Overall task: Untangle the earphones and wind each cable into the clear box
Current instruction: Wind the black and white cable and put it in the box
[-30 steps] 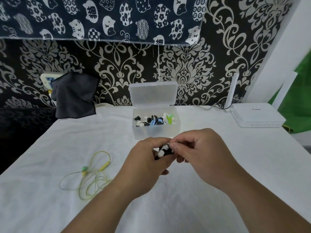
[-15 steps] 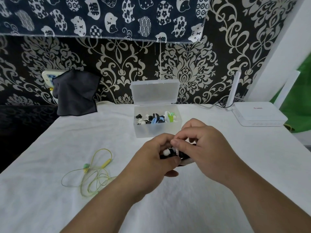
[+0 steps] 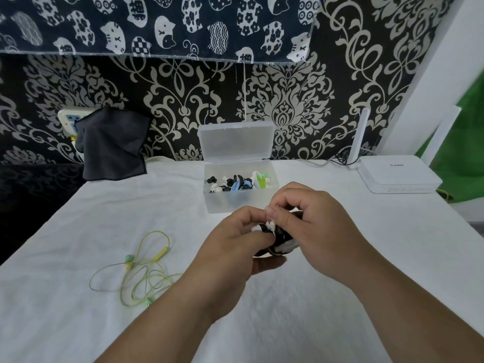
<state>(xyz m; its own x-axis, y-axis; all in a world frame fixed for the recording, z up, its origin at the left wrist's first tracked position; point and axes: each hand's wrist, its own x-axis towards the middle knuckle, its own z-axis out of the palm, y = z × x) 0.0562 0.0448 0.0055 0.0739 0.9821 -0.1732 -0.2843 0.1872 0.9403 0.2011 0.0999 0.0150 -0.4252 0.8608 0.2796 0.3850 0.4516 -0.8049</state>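
Head view, catalogued from left to right.

1. Dark grey square cloth (image 3: 112, 145), hanging against the patterned wall at the table's far left edge and partly covering a white wall socket (image 3: 65, 119).
2. White cloth-covered table (image 3: 65, 323).
3. Yellow-green earphones with a loose, looped cable (image 3: 141, 273), lying on the table well left of our hands; nothing touches them.
4. Left hand (image 3: 233, 258), fingers curled, gripping the black-and-white earphone bundle (image 3: 277, 239) from the left side, thumb underneath.
5. Clear rectangular plastic box (image 3: 225, 203), just beyond our hands, its hinged lid (image 3: 235, 140) standing upright against the wall. Inside we count several wound earphones in black, white, blue and green (image 3: 238, 182).
6. Right hand (image 3: 314, 231), fingers curled, thumb and forefinger pinching the white part at the top of the same bundle. The bundle is held between both hands, above the table and in front of the box.
7. White flat router with an upright antenna (image 3: 398, 176), at the table's far right.
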